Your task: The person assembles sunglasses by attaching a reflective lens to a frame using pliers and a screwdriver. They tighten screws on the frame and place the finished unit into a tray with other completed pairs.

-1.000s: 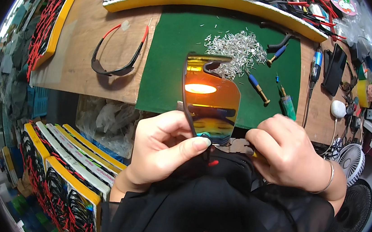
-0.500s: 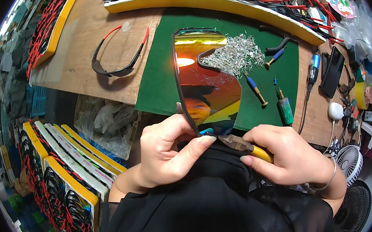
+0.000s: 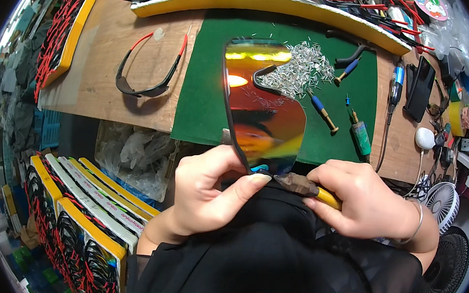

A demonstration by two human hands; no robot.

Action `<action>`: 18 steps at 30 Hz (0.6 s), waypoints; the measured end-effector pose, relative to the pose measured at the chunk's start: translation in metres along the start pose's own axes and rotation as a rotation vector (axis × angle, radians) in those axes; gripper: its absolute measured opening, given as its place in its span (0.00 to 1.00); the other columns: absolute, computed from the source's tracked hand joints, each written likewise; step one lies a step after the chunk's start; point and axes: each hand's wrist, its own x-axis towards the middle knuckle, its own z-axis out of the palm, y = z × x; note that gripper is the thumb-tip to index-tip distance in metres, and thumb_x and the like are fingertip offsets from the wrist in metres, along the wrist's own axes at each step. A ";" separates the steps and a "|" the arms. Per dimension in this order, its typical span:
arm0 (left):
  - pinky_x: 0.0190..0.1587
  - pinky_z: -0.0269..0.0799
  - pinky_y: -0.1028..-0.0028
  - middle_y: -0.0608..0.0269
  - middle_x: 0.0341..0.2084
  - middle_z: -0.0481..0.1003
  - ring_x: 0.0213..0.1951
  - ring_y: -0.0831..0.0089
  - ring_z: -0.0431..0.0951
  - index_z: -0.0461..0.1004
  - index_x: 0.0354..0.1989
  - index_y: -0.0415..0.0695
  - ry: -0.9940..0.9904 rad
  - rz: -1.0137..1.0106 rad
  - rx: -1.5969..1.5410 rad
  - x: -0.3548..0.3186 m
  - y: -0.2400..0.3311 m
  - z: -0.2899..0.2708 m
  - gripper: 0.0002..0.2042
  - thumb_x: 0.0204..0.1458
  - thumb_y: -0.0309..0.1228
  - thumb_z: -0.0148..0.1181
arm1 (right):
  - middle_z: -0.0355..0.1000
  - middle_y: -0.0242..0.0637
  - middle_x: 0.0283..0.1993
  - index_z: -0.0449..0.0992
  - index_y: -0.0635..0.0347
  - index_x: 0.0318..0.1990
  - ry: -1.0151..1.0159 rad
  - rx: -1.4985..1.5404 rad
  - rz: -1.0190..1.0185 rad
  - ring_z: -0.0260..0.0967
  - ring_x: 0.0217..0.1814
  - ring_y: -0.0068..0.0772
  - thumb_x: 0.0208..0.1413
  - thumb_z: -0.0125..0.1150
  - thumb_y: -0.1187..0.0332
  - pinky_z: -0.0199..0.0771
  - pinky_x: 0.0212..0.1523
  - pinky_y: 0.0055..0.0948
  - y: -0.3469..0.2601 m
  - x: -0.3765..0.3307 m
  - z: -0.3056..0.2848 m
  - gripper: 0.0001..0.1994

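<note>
Mirrored lens (image 3: 264,112) sits centre frame, a one-piece sunglass shield with orange-red-gold reflective coating and dark rim, held upright over the front edge of the green mat (image 3: 206,86). Left hand (image 3: 206,195) is closed around the lens's lower end, thumb and forefinger pinching the bottom edge just left of centre. Right hand (image 3: 363,200) is curled shut on a yellow-handled tool (image 3: 313,190); its dark tip meets the bottom corner of the lens right beside the left thumb. Both hands are low centre, over the person's black sleeves and lap. Pile of small metal pins (image 3: 299,70) lies on the mat in the upper centre, partly seen behind the lens's nose cut-out. Two small screwdrivers (image 3: 324,110) with blue grips and a green-handled tool (image 3: 360,134) lie on the right part of the mat; black pliers (image 3: 350,55) above them. Black sunglass frame with red temple tips (image 3: 148,74) rests on the bare wooden bench (image 3: 115,31), left of the mat, well apart from the hands. Yellow foam racks (image 3: 261,3) with red-and-black frames run along the top edge and upper left. Stacked trays of frames (image 3: 78,216) are lower left. A small fan (image 3: 440,199) shows at right edge.
</note>
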 end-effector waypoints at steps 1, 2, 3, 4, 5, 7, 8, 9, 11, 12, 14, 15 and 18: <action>0.31 0.69 0.82 0.63 0.25 0.74 0.28 0.79 0.74 0.72 0.33 0.32 -0.019 -0.117 -0.169 0.001 0.006 -0.001 0.07 0.46 0.21 0.59 | 0.63 0.41 0.26 0.69 0.65 0.32 0.096 -0.130 -0.077 0.63 0.26 0.41 0.40 0.60 0.74 0.64 0.27 0.32 -0.002 -0.001 0.004 0.10; 0.34 0.70 0.81 0.63 0.27 0.74 0.29 0.79 0.74 0.72 0.35 0.32 -0.039 -0.233 -0.338 0.002 0.009 -0.002 0.08 0.47 0.21 0.58 | 0.63 0.41 0.26 0.69 0.65 0.31 0.193 -0.260 -0.154 0.63 0.25 0.41 0.37 0.60 0.76 0.64 0.26 0.32 -0.002 -0.001 0.007 0.11; 0.39 0.69 0.80 0.63 0.31 0.73 0.33 0.79 0.73 0.70 0.39 0.32 -0.137 -0.264 -0.457 0.004 0.006 -0.007 0.10 0.49 0.20 0.56 | 0.59 0.36 0.23 0.67 0.62 0.28 0.342 -0.543 -0.253 0.58 0.23 0.34 0.35 0.57 0.73 0.60 0.24 0.29 0.001 0.001 0.011 0.09; 0.39 0.69 0.80 0.62 0.32 0.73 0.33 0.79 0.73 0.70 0.39 0.31 -0.106 -0.250 -0.446 0.004 0.006 -0.006 0.09 0.49 0.20 0.55 | 0.59 0.35 0.23 0.68 0.62 0.27 0.419 -0.655 -0.318 0.57 0.23 0.32 0.34 0.57 0.73 0.58 0.23 0.27 0.007 0.004 0.012 0.09; 0.39 0.69 0.79 0.61 0.32 0.73 0.33 0.79 0.73 0.70 0.39 0.31 -0.074 -0.235 -0.435 0.004 0.006 -0.004 0.09 0.49 0.20 0.55 | 0.59 0.35 0.23 0.68 0.62 0.26 0.445 -0.676 -0.336 0.57 0.23 0.32 0.33 0.57 0.74 0.57 0.22 0.27 0.011 0.005 0.013 0.09; 0.39 0.69 0.80 0.60 0.33 0.73 0.34 0.79 0.73 0.70 0.40 0.31 -0.046 -0.188 -0.430 0.004 0.006 -0.002 0.09 0.49 0.20 0.55 | 0.59 0.35 0.23 0.68 0.62 0.26 0.448 -0.660 -0.326 0.58 0.23 0.32 0.33 0.58 0.74 0.58 0.23 0.27 0.011 0.006 0.013 0.09; 0.38 0.69 0.80 0.60 0.32 0.73 0.33 0.79 0.74 0.70 0.39 0.31 -0.025 -0.178 -0.407 0.004 0.008 0.000 0.09 0.49 0.20 0.56 | 0.60 0.36 0.23 0.67 0.62 0.27 0.426 -0.621 -0.301 0.58 0.23 0.33 0.34 0.58 0.74 0.59 0.23 0.28 0.008 0.007 0.011 0.09; 0.37 0.69 0.80 0.61 0.31 0.73 0.32 0.79 0.74 0.70 0.38 0.31 0.001 -0.169 -0.381 0.004 0.011 0.003 0.09 0.49 0.20 0.56 | 0.60 0.37 0.23 0.67 0.62 0.28 0.401 -0.579 -0.280 0.59 0.24 0.35 0.35 0.58 0.74 0.60 0.23 0.28 0.006 0.008 0.010 0.09; 0.34 0.70 0.81 0.62 0.29 0.74 0.30 0.79 0.74 0.71 0.36 0.31 0.037 -0.100 -0.254 0.001 0.010 0.004 0.08 0.48 0.20 0.57 | 0.61 0.39 0.23 0.67 0.62 0.29 0.253 -0.308 -0.179 0.61 0.25 0.39 0.40 0.58 0.73 0.62 0.25 0.30 0.003 0.007 0.008 0.08; 0.33 0.70 0.82 0.62 0.27 0.74 0.29 0.79 0.74 0.71 0.34 0.31 0.038 -0.037 -0.159 -0.001 0.002 0.004 0.07 0.48 0.21 0.57 | 0.62 0.40 0.23 0.67 0.63 0.30 0.182 -0.177 -0.119 0.62 0.25 0.41 0.42 0.58 0.72 0.63 0.26 0.31 0.002 0.006 0.007 0.08; 0.29 0.70 0.82 0.62 0.24 0.74 0.26 0.79 0.74 0.71 0.31 0.32 0.035 0.061 0.002 0.000 -0.002 0.004 0.05 0.46 0.21 0.58 | 0.64 0.43 0.23 0.66 0.63 0.32 0.002 0.015 0.002 0.65 0.27 0.46 0.48 0.56 0.67 0.65 0.27 0.34 0.000 0.004 -0.002 0.10; 0.28 0.69 0.82 0.62 0.22 0.74 0.24 0.80 0.74 0.72 0.29 0.32 0.036 0.096 0.072 0.002 -0.002 0.003 0.05 0.46 0.20 0.59 | 0.64 0.43 0.23 0.66 0.63 0.32 -0.058 0.096 0.042 0.65 0.27 0.46 0.49 0.56 0.67 0.65 0.27 0.35 0.001 0.005 -0.004 0.10; 0.26 0.69 0.82 0.60 0.20 0.73 0.22 0.80 0.73 0.72 0.26 0.33 0.041 0.157 0.274 0.000 -0.001 0.001 0.04 0.44 0.20 0.60 | 0.66 0.44 0.23 0.67 0.64 0.32 -0.209 0.246 0.196 0.67 0.27 0.47 0.50 0.55 0.65 0.66 0.27 0.36 -0.004 0.009 -0.012 0.11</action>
